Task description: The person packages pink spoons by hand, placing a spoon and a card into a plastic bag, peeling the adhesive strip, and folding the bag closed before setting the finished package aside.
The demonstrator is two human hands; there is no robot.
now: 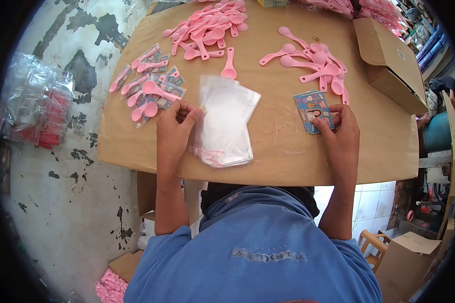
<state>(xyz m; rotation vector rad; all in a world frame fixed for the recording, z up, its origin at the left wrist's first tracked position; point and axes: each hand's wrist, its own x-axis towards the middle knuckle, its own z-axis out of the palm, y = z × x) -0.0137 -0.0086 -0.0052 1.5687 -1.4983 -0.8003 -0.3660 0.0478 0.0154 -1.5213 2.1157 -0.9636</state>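
My left hand (176, 129) pinches the left edge of a clear plastic bag (227, 108), the top one of a loose stack on the brown table. My right hand (340, 132) is closed on a few printed blue cards (314, 112), with the thumb on top of them. Just left of my left hand lie several pink measuring spoons (159, 91) together with blue cards, some of them in clear bags. One loose pink spoon (229, 65) touches the top of the bag stack. Beyond my right hand is a small heap of pink spoons (318, 63).
A larger heap of pink spoons (212, 25) covers the table's far side. An open cardboard box (392, 63) stands at the right edge. Bundles of plastic packaging (38, 101) hang or lie by the worn wall at left. Another carton (407, 262) is at lower right.
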